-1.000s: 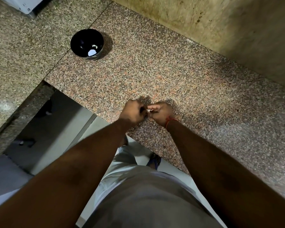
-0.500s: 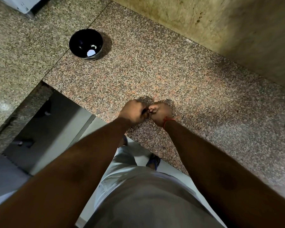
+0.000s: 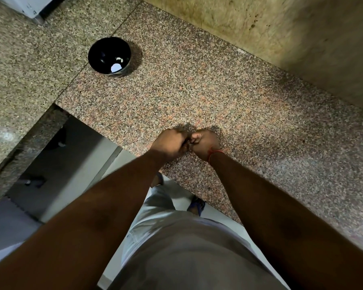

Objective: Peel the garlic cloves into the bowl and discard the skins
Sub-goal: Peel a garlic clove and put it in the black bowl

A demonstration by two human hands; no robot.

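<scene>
My left hand (image 3: 169, 144) and my right hand (image 3: 205, 143) meet knuckle to knuckle just above the counter's front edge. Both have their fingers curled in and pinch a small garlic clove between them. The clove is almost wholly hidden by the fingers. A red thread circles my right wrist. A black bowl (image 3: 96, 53) stands far off at the back left of the counter. Inside it lie a peeled white clove (image 3: 115, 68) and a smaller pale piece (image 3: 119, 59).
The speckled granite counter (image 3: 228, 97) runs to a stained beige wall (image 3: 281, 24) at the back. A seam joins it to a second slab (image 3: 19, 65) on the left. A white appliance corner (image 3: 29, 6) sits top left. The floor lies below the front edge.
My hands have pressed closer together and turned slightly. The white bit of clove that showed between the fingertips a second ago is now covered. The bowl has not moved.
</scene>
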